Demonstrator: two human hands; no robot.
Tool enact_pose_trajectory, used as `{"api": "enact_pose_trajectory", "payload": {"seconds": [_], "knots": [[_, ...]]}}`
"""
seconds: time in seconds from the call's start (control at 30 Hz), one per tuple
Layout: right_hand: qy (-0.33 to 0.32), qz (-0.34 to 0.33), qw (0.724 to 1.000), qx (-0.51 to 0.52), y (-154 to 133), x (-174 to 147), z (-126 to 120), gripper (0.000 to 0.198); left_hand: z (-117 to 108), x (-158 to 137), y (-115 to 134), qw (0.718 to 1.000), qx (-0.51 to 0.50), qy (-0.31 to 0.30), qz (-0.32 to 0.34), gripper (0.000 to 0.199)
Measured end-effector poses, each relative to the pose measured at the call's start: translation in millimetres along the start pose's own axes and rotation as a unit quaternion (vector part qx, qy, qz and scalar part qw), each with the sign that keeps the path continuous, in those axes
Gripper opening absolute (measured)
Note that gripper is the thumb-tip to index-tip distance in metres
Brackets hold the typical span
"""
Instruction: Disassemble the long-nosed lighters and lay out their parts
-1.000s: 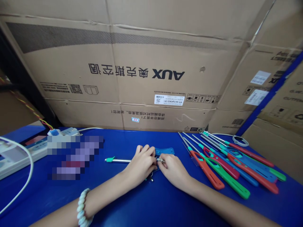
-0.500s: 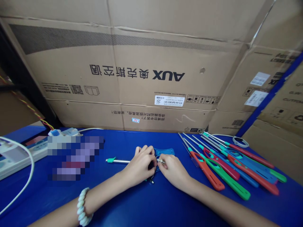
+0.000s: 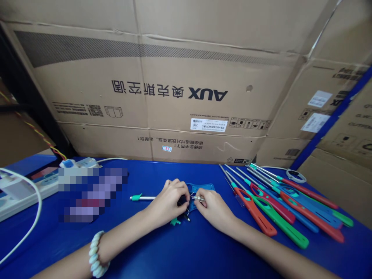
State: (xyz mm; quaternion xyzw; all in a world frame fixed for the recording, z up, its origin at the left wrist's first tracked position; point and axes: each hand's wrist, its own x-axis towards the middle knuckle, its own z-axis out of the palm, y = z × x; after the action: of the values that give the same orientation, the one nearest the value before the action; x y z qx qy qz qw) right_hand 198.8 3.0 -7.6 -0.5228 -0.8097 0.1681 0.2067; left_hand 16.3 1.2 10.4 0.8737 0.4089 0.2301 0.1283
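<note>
My left hand point(image 3: 171, 199) is closed in a pinch over small dark parts and a thin wire; its fingers hide most of what they hold. Between the thumb and fingers of my right hand point(image 3: 214, 205) is a small, clear, shiny piece point(image 3: 199, 198), its kind not plain. Behind and under both hands lies a blue plastic lighter casing point(image 3: 205, 187). A metal lighter tube point(image 3: 145, 198) with a green end sticks out to the left of my left hand. Just below that hand, a small green plastic part point(image 3: 175, 222) rests on the blue tabletop point(image 3: 188, 252).
Several long-necked lighters in orange, green, red and blue lie fanned out at the right, among them a green lighter point(image 3: 286, 226). A power strip point(image 3: 37, 193) with a white cable stands at the left beside a blurred purple item point(image 3: 99, 193). Behind rises a large cardboard box point(image 3: 168, 77).
My left hand has shifted slightly left, covering more of the tube. The green part below it now shows. A small gap has opened between the fingertips of both hands.
</note>
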Motion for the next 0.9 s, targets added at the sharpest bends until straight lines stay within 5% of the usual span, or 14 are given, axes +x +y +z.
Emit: {"api": "enact_pose_trajectory", "payload": {"seconds": [0.53,0.73,0.9], "knots": [[0.007,-0.013,1.0,-0.027,1.2,-2.1,3.3,0.009,5.1,2.9,-11.4,0.999,-0.019,0.025,0.008,0.014],[0.01,-0.011,0.999,-0.042,2.9,0.0,3.4,0.009,-1.3,1.8,-6.0,0.997,0.027,-0.032,0.058,0.009],[0.015,-0.016,0.998,-0.053,3.3,-0.1,5.2,0.01,4.3,6.2,-2.7,0.995,0.082,-0.049,0.024,0.011]]}}
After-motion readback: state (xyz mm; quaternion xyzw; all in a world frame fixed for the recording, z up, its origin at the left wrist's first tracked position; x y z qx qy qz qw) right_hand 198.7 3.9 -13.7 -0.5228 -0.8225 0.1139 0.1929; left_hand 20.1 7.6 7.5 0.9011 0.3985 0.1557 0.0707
